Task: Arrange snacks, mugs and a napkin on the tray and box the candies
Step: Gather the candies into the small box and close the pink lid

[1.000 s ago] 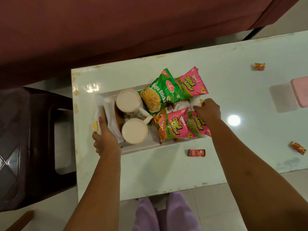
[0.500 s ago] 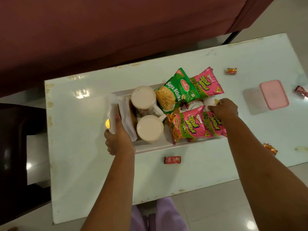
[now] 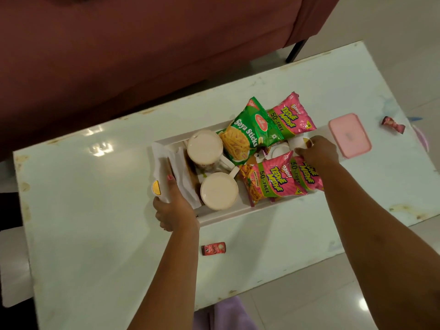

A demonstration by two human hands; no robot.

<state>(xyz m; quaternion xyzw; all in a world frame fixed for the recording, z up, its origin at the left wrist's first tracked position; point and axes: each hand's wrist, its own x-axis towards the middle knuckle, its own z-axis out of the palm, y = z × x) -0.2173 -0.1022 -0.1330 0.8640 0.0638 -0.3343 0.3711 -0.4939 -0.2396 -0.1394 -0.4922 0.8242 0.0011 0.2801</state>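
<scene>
A single view is given, taken from a wide-angle camera worn on the head. The scene is looked down on steeply from above and from the near long side of a white table point(image 3: 238, 270), which is seen running slantwise from lower left to upper right. The tray point(image 3: 223, 214) is held near the middle of the frame, at about arm's reach. Both forearms are seen entering from the bottom edge. A dark red sofa point(image 3: 142, 44) fills the upper left, and floor tiles point(image 3: 392, 294) are shown at lower right. Straight edges are bowed slightly toward the borders. No second view is provided, so nothing is shared.
</scene>
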